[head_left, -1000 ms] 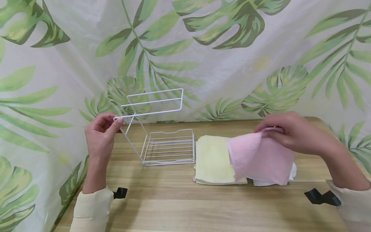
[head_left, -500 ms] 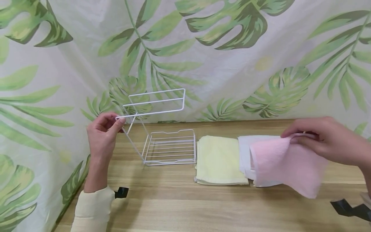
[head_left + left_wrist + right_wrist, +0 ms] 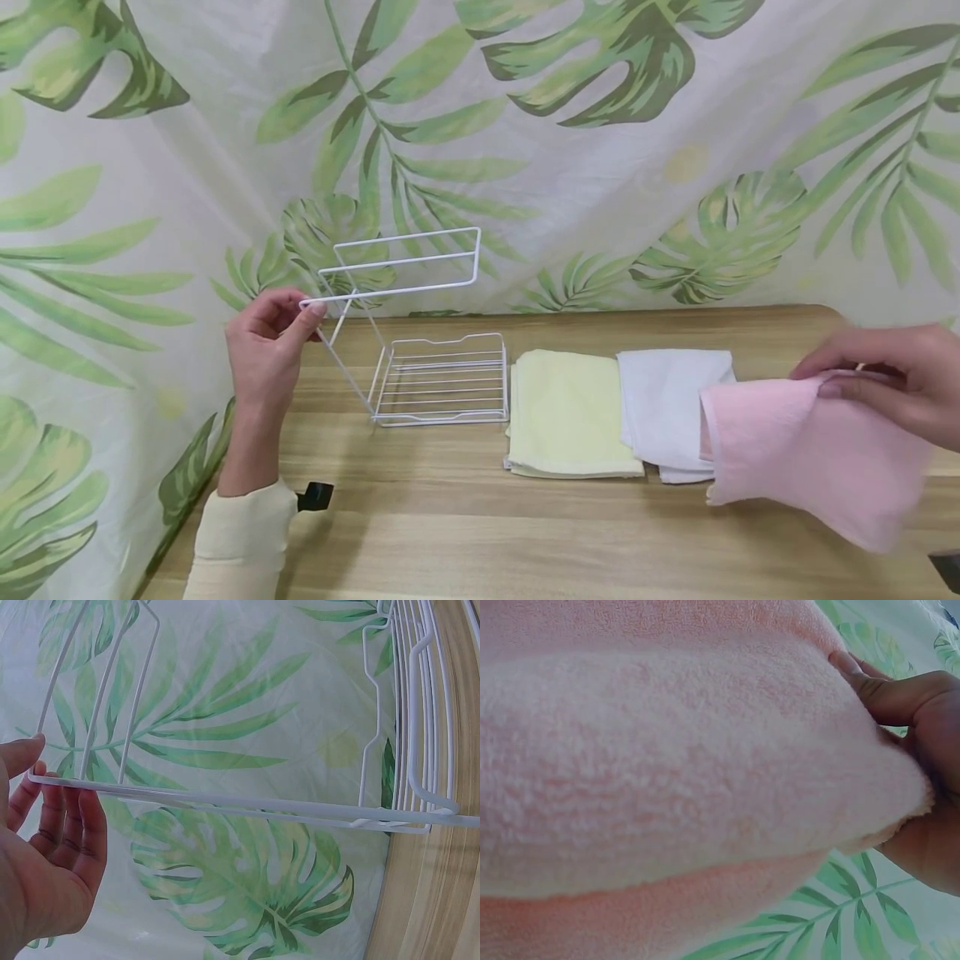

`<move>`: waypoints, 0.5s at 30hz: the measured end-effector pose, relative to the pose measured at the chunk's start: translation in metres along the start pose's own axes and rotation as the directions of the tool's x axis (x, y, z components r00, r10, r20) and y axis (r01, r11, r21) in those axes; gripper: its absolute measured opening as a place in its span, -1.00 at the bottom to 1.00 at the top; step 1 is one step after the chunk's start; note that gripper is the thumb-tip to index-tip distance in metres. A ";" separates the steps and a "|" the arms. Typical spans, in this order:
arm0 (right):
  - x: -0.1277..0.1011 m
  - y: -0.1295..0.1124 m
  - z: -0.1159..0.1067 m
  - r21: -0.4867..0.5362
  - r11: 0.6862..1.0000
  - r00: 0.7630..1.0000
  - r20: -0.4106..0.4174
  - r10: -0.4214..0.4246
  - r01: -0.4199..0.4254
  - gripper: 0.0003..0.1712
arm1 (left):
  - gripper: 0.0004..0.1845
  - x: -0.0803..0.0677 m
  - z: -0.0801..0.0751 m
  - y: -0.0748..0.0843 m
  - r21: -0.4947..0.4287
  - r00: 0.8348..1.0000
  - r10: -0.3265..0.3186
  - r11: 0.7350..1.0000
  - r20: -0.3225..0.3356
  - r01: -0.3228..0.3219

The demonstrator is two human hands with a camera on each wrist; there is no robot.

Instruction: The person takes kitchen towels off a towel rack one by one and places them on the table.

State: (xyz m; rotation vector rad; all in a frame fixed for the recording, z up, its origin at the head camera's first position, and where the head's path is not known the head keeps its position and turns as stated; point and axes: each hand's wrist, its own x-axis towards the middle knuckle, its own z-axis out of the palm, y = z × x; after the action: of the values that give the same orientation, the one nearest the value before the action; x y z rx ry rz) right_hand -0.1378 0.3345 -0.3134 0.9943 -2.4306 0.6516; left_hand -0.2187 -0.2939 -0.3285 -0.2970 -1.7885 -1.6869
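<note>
A white wire rack [image 3: 420, 333] stands at the back left of the wooden table [image 3: 465, 533]. My left hand [image 3: 272, 343] pinches the corner of its upper bar; in the left wrist view the fingers [image 3: 64, 825] curl round that bar of the rack [image 3: 247, 804]. My right hand [image 3: 892, 383] holds a pink towel [image 3: 810, 446] by its top edge, lifted above the table's right side. The pink towel [image 3: 675, 780] fills the right wrist view, pinched by my right hand [image 3: 911, 750]. A folded yellow towel [image 3: 566, 412] and a white towel [image 3: 663, 408] lie side by side right of the rack.
A leaf-print curtain [image 3: 585, 150] hangs behind the table and down its left side. A small black clip [image 3: 315, 496] sits by my left sleeve. The table's right edge lies under the hanging pink towel.
My right hand has carried the pink towel to the right, off the white towel, which now lies uncovered. The left hand and the rack have stayed still.
</note>
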 end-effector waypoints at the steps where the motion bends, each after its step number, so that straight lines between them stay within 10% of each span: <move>1: -0.002 0.000 0.000 0.003 1.000 1.000 0.003 0.008 -0.008 -0.50 | -0.87 0.000 0.000 0.000 0.001 1.000 -0.001 1.000 0.000 0.001; 15: -0.041 0.027 -0.006 0.054 0.985 0.986 0.020 0.164 -0.165 -0.27 | -0.87 0.000 0.000 -0.002 -0.010 1.000 -0.004 1.000 0.001 0.004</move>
State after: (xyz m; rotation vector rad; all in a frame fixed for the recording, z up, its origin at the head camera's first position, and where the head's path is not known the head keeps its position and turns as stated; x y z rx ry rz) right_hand -0.1294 0.3762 -0.3380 0.8278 -2.5401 0.7739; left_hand -0.2200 -0.2946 -0.3297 -0.2984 -1.7828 -1.6989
